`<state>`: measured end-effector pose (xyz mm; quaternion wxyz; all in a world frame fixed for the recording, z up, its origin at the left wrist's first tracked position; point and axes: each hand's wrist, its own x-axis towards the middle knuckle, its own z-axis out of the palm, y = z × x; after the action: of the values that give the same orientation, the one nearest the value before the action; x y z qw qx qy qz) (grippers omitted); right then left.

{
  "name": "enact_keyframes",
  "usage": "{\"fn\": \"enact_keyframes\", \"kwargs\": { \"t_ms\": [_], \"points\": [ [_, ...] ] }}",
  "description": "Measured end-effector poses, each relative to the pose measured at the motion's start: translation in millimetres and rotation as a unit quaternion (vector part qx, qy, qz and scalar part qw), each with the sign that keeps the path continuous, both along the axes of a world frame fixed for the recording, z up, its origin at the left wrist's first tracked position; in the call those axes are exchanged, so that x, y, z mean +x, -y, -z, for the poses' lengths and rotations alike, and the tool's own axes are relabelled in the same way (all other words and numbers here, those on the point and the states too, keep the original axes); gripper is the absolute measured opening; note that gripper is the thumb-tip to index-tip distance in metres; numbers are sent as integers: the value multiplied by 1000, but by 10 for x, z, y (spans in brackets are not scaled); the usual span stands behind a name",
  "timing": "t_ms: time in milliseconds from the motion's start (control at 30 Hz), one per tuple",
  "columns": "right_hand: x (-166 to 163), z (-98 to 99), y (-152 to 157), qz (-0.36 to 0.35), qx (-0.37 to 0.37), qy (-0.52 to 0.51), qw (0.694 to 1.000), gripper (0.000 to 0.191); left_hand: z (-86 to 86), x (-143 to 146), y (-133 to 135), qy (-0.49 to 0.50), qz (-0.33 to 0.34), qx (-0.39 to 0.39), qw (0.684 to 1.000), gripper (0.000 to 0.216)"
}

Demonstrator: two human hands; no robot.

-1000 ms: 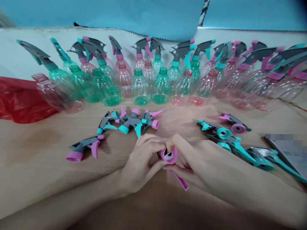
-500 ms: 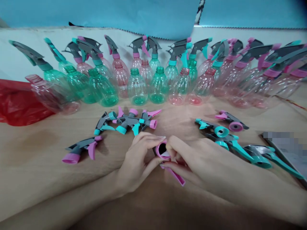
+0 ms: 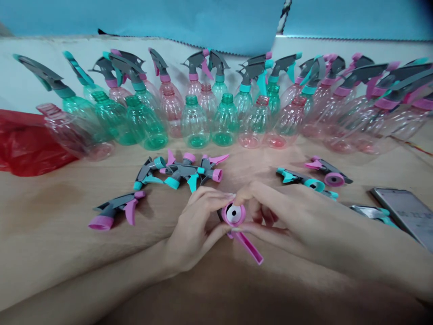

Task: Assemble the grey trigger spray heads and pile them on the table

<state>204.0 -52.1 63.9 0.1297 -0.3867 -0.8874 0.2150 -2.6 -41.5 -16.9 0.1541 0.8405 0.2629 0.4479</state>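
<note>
- Head view: left hand (image 3: 194, 223) grasping pink-and-gray spray trigger head (image 3: 246, 245), collar (image 3: 243, 215) toward camera, white disc (image 3: 232, 215) inside.
- Right hand (image 3: 275, 212): thumb and index pinching collar rim.
- Held piece in front of bottles (image 3: 225, 124) on tabletop (image 3: 43, 198), loose trigger heads (image 3: 117, 206) both sides.
- Smartphone (image 3: 402, 207) far right.

Soft, dimmish light (with glints on the bottles (image 3: 223, 124)); shapes toward the right edge seem stretched, blurry.
</note>
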Motion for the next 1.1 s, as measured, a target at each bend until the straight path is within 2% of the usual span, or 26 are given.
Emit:
{"fn": "enact_keyframes", "kwargs": {
  "t_ms": [200, 433, 567, 733, 833, 933, 1033, 1100],
  "points": [
    [30, 4, -38, -2, 17, -11, 1000, 11, -1, -8, 3, -4, 2, -1, 1000, 26],
    [-11, -33, -34, -5, -15, -15, 1000, 11, 15, -15, -1, 0, 5, 4, 1000, 26],
    [-5, -19, -23, -9, -18, -11, 1000, 5, 1, -4, 2, -4, 4, 4, 1000, 25],
    [26, -33, -36, -32, -10, 0, 999, 13, -7, -5, 4, 3, 7, 6, 1000, 26],
    [40, -82, -48, -52, -5, -24, 998, 21, -12, -2, 0, 7, 10, -3, 1000, 27],
    [30, -119, -50, -54, 37, -61, 996, 24, -21, 5, -3, 13, 6, -13, 1000, 28],
    [13, -129, -49, -12, 60, -116, 991, 17, -23, 8, -2, 19, -4, -26, 999, 29],
    [8, -129, -51, 8, 42, -149, 988, 8, -20, 6, 2, 16, -13, -38, 999, 27]
  ]
}}
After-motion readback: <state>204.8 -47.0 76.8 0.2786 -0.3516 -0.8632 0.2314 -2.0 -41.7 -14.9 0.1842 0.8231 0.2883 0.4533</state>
